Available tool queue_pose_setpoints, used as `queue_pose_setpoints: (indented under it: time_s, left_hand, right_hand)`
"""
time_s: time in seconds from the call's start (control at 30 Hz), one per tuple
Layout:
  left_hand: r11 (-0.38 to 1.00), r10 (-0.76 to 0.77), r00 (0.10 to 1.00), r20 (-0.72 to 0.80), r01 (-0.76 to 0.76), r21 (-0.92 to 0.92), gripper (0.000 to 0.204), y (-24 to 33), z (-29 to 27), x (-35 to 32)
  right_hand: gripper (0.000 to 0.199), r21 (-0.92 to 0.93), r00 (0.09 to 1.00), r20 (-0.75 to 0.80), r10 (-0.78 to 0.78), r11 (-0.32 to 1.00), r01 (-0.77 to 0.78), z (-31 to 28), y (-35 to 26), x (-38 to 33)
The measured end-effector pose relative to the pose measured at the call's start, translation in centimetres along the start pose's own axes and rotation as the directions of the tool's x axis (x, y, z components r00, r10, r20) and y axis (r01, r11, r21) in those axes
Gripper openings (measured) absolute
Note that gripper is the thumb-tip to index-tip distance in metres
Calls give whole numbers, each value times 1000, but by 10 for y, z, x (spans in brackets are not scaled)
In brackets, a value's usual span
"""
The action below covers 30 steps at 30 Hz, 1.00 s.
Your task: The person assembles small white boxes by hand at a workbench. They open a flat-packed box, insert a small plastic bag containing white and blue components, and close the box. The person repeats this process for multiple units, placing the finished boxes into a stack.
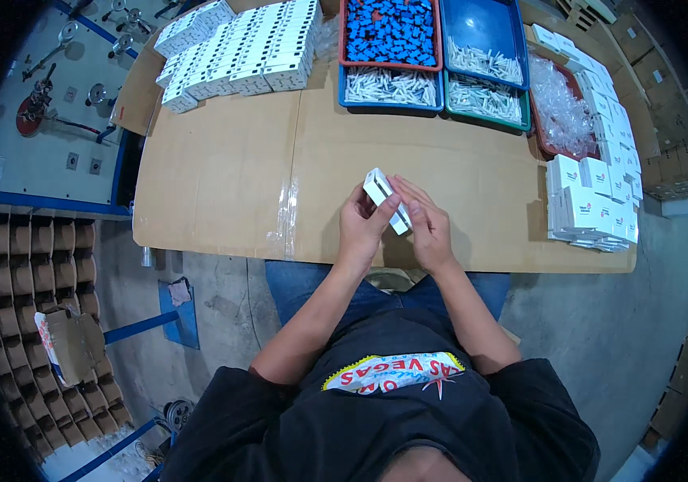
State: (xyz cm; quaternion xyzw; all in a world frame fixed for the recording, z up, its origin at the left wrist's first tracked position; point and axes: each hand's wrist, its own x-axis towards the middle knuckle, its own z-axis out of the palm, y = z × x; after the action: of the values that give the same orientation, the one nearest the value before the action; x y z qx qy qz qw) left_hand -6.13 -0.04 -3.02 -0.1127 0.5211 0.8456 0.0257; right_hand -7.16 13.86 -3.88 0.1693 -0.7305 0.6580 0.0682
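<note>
A small white carton (pixel 378 186) with a dark strip along one side is held tilted between my two hands, just above the cardboard-covered table. My left hand (pixel 362 221) grips its left side, thumb lying across the lower part. From the right, my right hand (pixel 429 227) closes on the same carton, its fingers running along the upper right edge. The hands hide parts of the carton, and I cannot tell whether its end flap is folded in.
Stacked white cartons (pixel 260 44) stand far left. Trays hold blue pieces (pixel 390 30) and white sticks (pixel 390 87); an upper blue tray (pixel 481 20) overlaps a green one (pixel 489 120). Clear plastic bags (pixel 559 108) and stacked small white boxes (pixel 589 205) line the right side.
</note>
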Motion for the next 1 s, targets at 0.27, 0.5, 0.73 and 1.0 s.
queue_pose_setpoints:
  time_s: [0.27,0.5,0.73,1.0]
  left_hand:
    - [995,62,995,81,-68,77,73,4,-6,-1]
    - [961,91,925,369,-179,213,110,2,-3,-2]
    - [958,71,879,472,-193,214,115,-4,6,-13]
    - [912,50,836,546,-261,317,122,1,4,-11]
  right_hand:
    - [34,-63,990,79,-116,991,121,-8,0,4]
    - [24,260,984,-77,163,956,-138,-25,0,14]
    - [39,552,914,268,305,729,-405,-50,8,10]
    - [34,526,925,234,299,761,-380,-51,14,5]
